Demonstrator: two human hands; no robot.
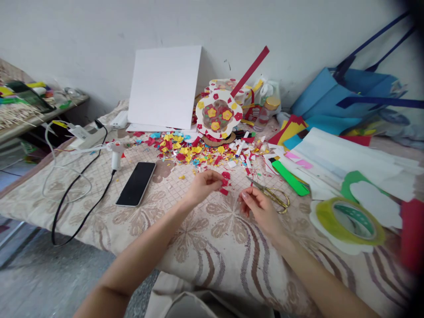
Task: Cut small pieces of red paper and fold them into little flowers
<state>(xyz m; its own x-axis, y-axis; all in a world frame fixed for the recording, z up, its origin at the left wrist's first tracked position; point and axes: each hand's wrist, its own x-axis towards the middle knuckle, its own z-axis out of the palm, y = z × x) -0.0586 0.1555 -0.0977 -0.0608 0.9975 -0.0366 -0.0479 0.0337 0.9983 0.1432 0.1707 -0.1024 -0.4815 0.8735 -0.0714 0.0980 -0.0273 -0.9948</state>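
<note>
My left hand (206,185) is closed in a pinch over the tablecloth, its fingertips on a small red paper flower (225,176). A red paper scrap (224,192) lies just below those fingertips. To the right, my right hand (258,205) has its thumb and fingers pressed together; anything between them is too small to make out. Gold-handled scissors (276,198) lie right beside that hand, blades pointing up and left. Behind the hands stands a round, scalloped white paper piece (200,117) with red and yellow flowers and a red strip sticking up.
Colourful paper scraps (185,152) are heaped behind the hands. A phone (136,183) and cables lie left. At right are yellow tape (349,221), a green cutter (290,179), white paper sheets (351,154) and a blue bag (344,92). A white board (164,88) leans against the wall.
</note>
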